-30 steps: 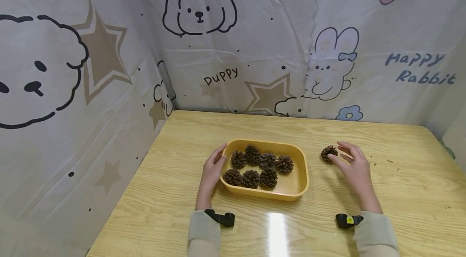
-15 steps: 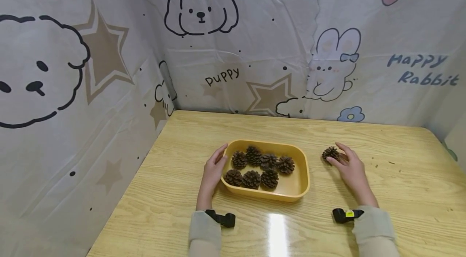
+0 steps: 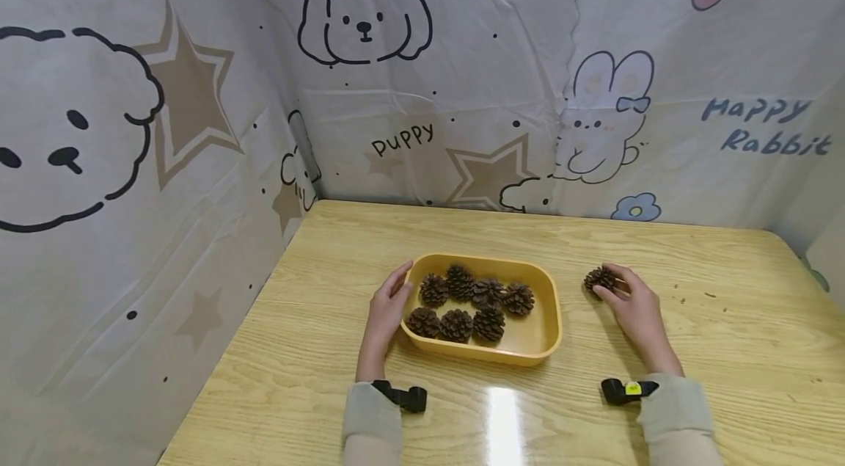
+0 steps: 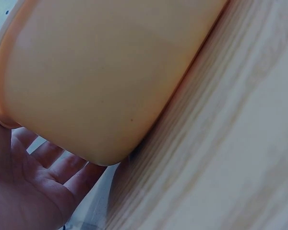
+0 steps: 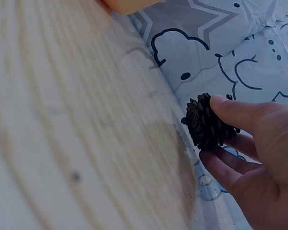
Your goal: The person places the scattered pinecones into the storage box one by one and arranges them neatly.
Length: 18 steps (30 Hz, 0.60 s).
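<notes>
My right hand pinches a brown pine cone between thumb and fingers, to the right of a yellow plastic tray. In the right wrist view, the thumb lies on one side of that pine cone and fingers on the opposite side. My left hand holds the tray at its left end. The left wrist view has the tray's outer wall with the left hand's fingers reaching behind it and the thumb near the rim. Several pine cones lie inside the tray, mostly toward its left.
The tray stands on a light wooden table. A few dark crumbs lie right of the right hand. A printed cloth hangs along the table's back and left. Each wrist wears a black camera.
The right hand's fingers have closed in around the pine cone, and the hand has shifted slightly left. The left hand and the tray look still.
</notes>
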### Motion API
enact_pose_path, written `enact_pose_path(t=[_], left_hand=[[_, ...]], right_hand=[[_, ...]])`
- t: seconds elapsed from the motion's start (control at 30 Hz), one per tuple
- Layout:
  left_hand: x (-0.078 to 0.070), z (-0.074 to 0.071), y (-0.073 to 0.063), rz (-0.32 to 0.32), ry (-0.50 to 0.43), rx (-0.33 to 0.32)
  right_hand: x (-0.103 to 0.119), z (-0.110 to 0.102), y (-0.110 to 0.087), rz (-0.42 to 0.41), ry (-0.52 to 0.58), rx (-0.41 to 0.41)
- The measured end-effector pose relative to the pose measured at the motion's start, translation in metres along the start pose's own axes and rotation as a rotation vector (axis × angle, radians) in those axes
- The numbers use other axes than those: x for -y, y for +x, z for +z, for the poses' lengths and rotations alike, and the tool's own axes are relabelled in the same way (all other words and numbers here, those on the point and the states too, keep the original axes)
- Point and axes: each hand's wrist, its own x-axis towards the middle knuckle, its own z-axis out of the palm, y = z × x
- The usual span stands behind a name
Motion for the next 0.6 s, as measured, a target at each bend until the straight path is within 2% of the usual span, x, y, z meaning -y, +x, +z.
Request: enact_pose_path(t=[0.23, 0.4, 0.47, 0.6], left_hand=[[-0.005, 0.0, -0.001, 0.0, -0.009, 0.001], [-0.029, -0.004, -0.013, 0.006, -0.016, 0.022], [-0.026, -0.004, -0.013, 0.022, 0.003, 0.022], [-0.011, -0.001, -0.006, 0.024, 0.01, 0.01]], right_hand=[[0.007, 0.0, -0.005, -0.044, 0.053, -0.037], [0.017, 0.001, -0.009, -0.083, 0.106, -0.066], [0.021, 0.003, -0.011, -0.107, 0.126, -0.079], [0.028, 0.004, -0.014, -0.152, 0.151, -0.098]])
